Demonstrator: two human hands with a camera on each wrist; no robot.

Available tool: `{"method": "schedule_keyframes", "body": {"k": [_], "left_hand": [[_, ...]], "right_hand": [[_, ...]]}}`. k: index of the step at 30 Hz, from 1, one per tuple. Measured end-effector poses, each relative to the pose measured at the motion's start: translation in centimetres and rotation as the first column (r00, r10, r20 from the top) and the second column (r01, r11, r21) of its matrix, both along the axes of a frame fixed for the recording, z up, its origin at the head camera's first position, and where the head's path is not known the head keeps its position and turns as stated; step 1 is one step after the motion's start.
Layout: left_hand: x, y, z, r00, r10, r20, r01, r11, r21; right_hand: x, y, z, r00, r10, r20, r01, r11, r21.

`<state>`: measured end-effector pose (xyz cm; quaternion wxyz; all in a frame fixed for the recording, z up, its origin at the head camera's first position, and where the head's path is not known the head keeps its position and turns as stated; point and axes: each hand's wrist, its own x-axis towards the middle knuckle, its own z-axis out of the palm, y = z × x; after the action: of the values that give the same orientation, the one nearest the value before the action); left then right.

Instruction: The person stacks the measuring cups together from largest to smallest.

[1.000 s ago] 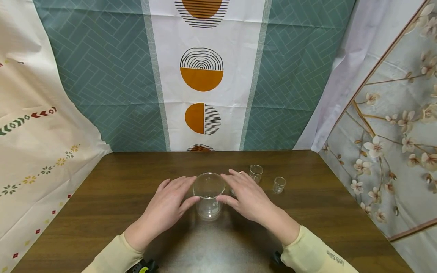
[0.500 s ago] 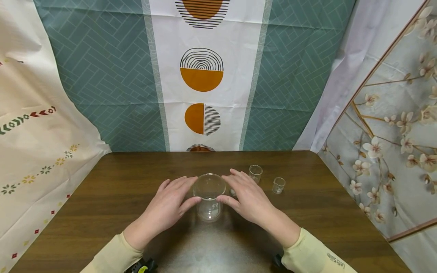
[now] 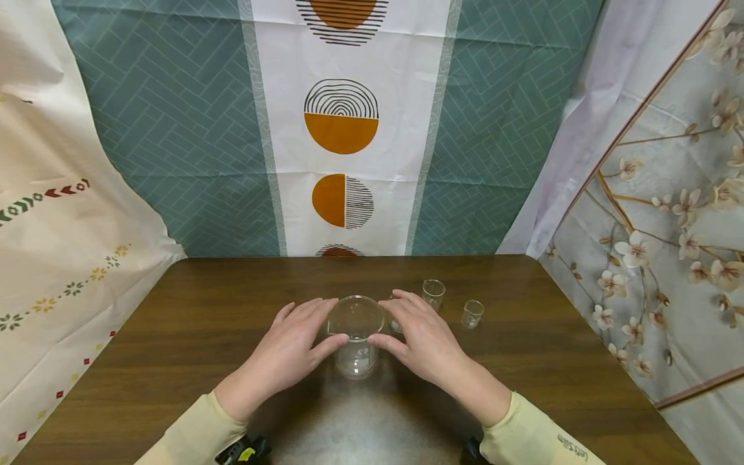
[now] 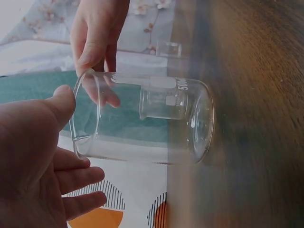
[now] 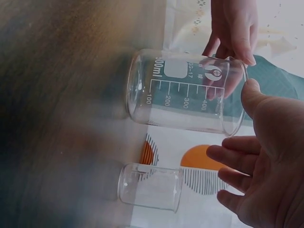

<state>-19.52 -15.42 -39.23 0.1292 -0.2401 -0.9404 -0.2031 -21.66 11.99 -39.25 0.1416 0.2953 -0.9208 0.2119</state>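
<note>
A large clear glass beaker (image 3: 356, 361) marked 500 ml (image 5: 171, 88) stands upright on the table in front of me, seeming to hold nothing. My left hand (image 3: 293, 345) is at the left of its rim, thumb and forefinger touching the glass edge. In the left wrist view the other fingers (image 4: 83, 202) of that hand spread clear of the glass. From the right, my right hand (image 3: 427, 339) touches the rim with its thumb (image 5: 251, 92); its fingers are loosely extended, the forefinger close to the rim. A smaller beaker (image 3: 396, 323) is partly hidden behind the right hand.
Two more small beakers stand at the back right, one farther back (image 3: 433, 298) and one to its right (image 3: 473, 316). The brown wooden table (image 3: 250, 284) meets a patterned green and white cloth (image 3: 223, 161) behind; more cloths hang at both sides.
My left thumb has slid slightly rightward along the near rim. The markings on the large beaker have shifted a little left, as if it has turned slightly. The small beakers stay put.
</note>
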Motion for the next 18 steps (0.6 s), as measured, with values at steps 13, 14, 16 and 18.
{"method": "schedule_keyframes", "body": {"k": [13,14,16,18], "left_hand": [[-1.0,-0.5,0.1,0.996,-0.076,0.041,0.073,0.995,0.07],[-1.1,-0.5,0.1,0.995,-0.082,0.051,0.079,0.994,0.074],[-1.1,-0.7,0.1,0.994,-0.083,0.067,0.078,0.994,0.08],[-1.1,-0.7,0.1,0.994,-0.073,0.076,0.067,0.995,0.08]], "right_hand": [[0.3,0.3,0.0,1.0,0.006,-0.018,-0.006,1.0,0.002],[0.3,0.3,0.0,1.0,0.005,-0.019,-0.005,1.0,0.002],[0.3,0.4,0.0,1.0,0.007,-0.021,-0.007,1.0,0.002],[0.3,0.4,-0.1,1.0,0.01,-0.023,-0.01,1.0,-0.003]]}}
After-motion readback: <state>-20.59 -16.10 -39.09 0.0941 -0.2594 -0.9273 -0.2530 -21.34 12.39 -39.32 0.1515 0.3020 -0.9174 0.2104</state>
